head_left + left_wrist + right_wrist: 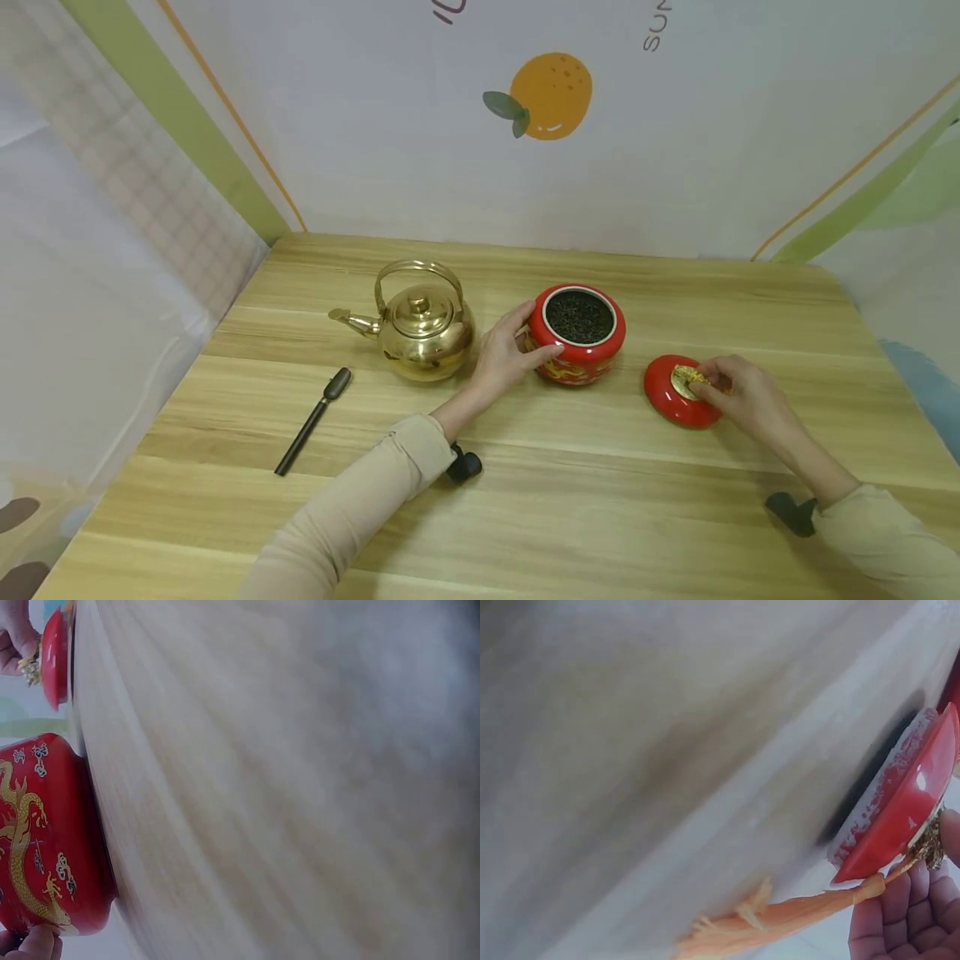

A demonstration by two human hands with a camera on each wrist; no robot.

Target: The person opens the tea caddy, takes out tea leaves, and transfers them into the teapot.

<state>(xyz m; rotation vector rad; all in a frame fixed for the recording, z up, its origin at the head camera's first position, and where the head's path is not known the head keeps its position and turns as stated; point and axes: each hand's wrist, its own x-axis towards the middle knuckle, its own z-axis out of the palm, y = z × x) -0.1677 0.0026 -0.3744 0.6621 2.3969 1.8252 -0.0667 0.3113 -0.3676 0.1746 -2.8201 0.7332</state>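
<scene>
A red jar with gold dragons stands upright on the table, filled near its white rim with dark, loose tea leaves. My left hand holds the jar's left side, thumb at the front and fingers farther back. To the right, my right hand pinches the gold knob of the jar's red lid. In the right wrist view, the lid's white underside lip is close over the tabletop, and an orange tassel trails from the knob.
A brass kettle stands left of the jar, its spout pointing left and its handle up. Farther left lies a dark, long-handled scoop. Behind the wooden table hangs a printed cloth.
</scene>
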